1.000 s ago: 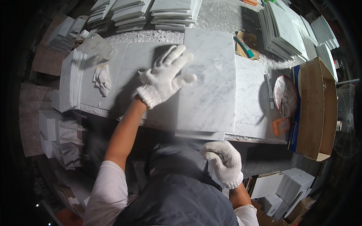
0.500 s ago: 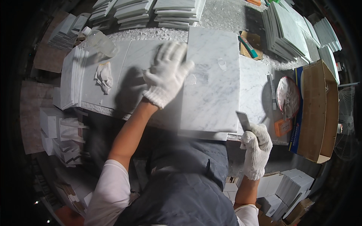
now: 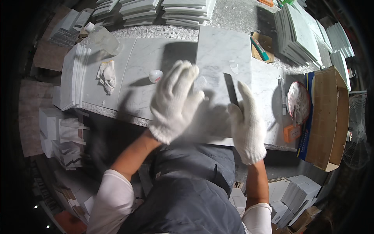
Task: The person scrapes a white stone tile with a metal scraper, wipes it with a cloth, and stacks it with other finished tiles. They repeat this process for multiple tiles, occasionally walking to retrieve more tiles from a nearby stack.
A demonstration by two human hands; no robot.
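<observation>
A grey-veined white marble tile (image 3: 224, 48) lies lengthwise in front of me, with two glossy wet-looking patches on it. My left hand (image 3: 176, 99), in a white knitted glove, is over the tile's left edge with its fingers stretched out and nothing in it. Whether it touches the stone I cannot tell. Between thumb and fingers my gloved right hand (image 3: 249, 123) grips a flat metal scraper (image 3: 230, 89), its blade pointing away from me above the tile. Left of my left hand stands a small translucent white cup (image 3: 156, 76) with a reddish mark.
Left lie a crumpled glove (image 3: 107, 77) and a plastic bottle (image 3: 103, 40). Right are a bowl of pale paste (image 3: 298, 102), an orange block (image 3: 291, 133) and a cardboard box (image 3: 327, 117). A green-and-white tube (image 3: 260, 48) lies behind. Marble stacks (image 3: 185, 11) line the back.
My right hand has moved up and left with the scraper, from the bench edge to over the tile. My left hand has shifted slightly nearer, and the small cup now shows.
</observation>
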